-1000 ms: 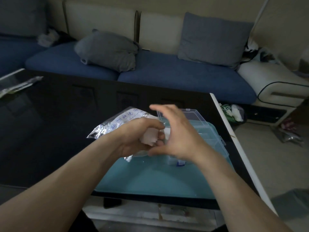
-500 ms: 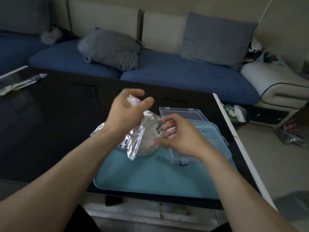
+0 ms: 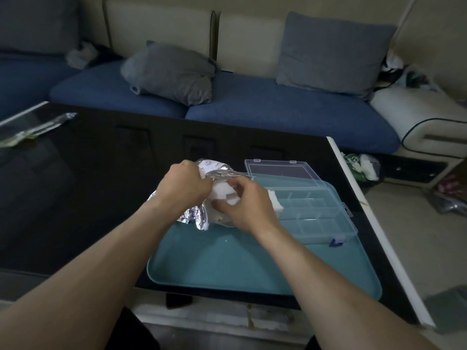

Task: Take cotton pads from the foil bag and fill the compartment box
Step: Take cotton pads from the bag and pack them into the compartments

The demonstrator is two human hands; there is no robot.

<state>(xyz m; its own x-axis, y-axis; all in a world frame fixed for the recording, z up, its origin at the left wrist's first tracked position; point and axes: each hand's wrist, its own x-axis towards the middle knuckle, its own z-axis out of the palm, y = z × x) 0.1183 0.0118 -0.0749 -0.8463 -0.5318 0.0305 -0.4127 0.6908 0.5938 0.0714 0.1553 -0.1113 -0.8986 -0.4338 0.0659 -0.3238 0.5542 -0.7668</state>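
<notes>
I see my left hand (image 3: 185, 188) curled tight on the top edge of the foil bag (image 3: 199, 215), pinching the crumpled foil up off the tray (image 3: 252, 269). My right hand (image 3: 246, 207) is at the bag's mouth, just at 3 o'clock of the left, its fingers curled round white cotton pads (image 3: 223, 194) that show between the two hands; thumb and fingers pinch the pads, which are still partly inside the bag. The bag hangs over the tray's far left corner, its lower end resting there, silver and creased, with blue print on the white face near the top. The compartment box (image 3: 318, 213) is clear plastic and sits on the tray at 3 o'clock of my hands, lid (image 3: 280, 169) thrown open and lying flat toward 12 o'clock. A few white pads (image 3: 276, 202) already lie in the box's left end, just beside my right wrist; the other cells look bare, though the clear walls make that hard to judge. A small blue latch (image 3: 335, 242) shows on the box's near edge. The tray is teal and lies on a black glossy table (image 3: 88, 198). A clear wrapper (image 3: 32, 131) lies at the table's far left, around 10 o'clock. Past the table at 12 o'clock is a blue sofa (image 3: 278, 109) with two grey cushions (image 3: 171, 72).
</notes>
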